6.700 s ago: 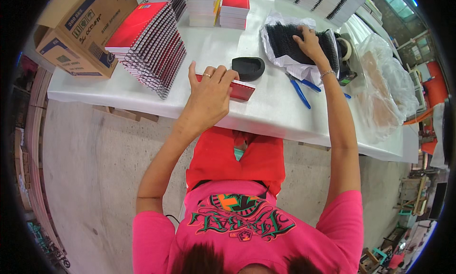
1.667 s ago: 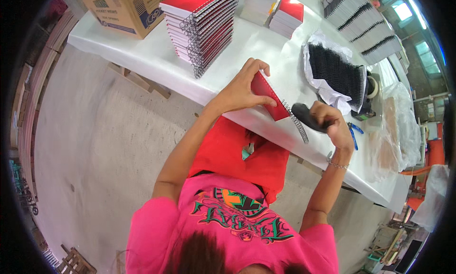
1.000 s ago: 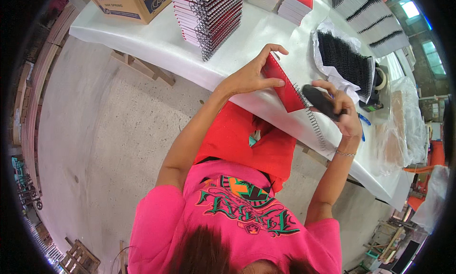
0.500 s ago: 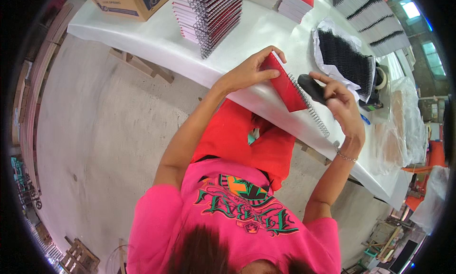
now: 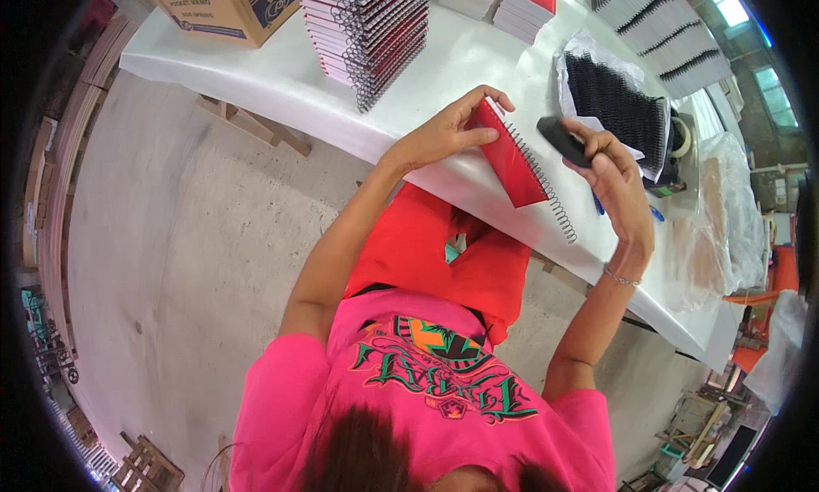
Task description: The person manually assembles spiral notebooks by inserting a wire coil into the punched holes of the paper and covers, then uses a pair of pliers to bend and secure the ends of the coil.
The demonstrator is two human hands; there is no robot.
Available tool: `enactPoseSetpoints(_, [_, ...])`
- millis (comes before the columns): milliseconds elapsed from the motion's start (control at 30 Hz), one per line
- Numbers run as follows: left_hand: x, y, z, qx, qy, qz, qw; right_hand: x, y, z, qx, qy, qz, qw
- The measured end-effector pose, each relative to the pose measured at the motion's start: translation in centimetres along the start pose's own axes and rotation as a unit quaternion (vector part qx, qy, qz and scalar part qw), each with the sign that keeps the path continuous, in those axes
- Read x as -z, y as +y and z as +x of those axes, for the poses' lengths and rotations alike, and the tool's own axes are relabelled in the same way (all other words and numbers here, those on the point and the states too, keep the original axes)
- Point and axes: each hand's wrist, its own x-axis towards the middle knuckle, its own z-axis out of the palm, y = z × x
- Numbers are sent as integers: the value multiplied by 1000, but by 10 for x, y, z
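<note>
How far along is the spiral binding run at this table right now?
Done: a tall stack of bound red notebooks stands on the white table. In hand: the left hand holds a red notebook whose wire spiral juts past its lower end, while the right hand holds a black tool. Left: black coils in an open bag and unbound stacks behind.

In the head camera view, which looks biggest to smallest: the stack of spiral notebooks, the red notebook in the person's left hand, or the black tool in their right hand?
1. Stack of spiral notebooks, largest.
2. Red notebook, held up on edge by the left hand, so it shows less than its full face.
3. Black tool, smallest; the right hand hides part of it.
</note>
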Motion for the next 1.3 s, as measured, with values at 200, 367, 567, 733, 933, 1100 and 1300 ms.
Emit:
enactPoseSetpoints(200, [-3,6,-4,39,-7,-28,999,3,27,21,-15,94,-266,959])
enactPoseSetpoints(367, [2,2,-4,27,-10,-1,1000,1,-5,12,10,-74,55,996])
enactPoseSetpoints(567, [-8,10,2,18,-13,-26,999,11,17,33,-52,49,-224,972])
enactPoseSetpoints(733, [-6,7,0,23,-2,-51,998,-3,-3,26,7,-101,-30,994])
enactPoseSetpoints(933, [-9,9,-4,20,5,-37,999,-6,15,42,-50,-43,152,986])
enactPoseSetpoints(1100, [-13,9,-3,16,19,-75,997,-9,30,46,-29,-70,-147,986])
enactPoseSetpoints(1300, [-25,-9,-8,-16,154,10,988,-6,51,22,68,147,-60,985])
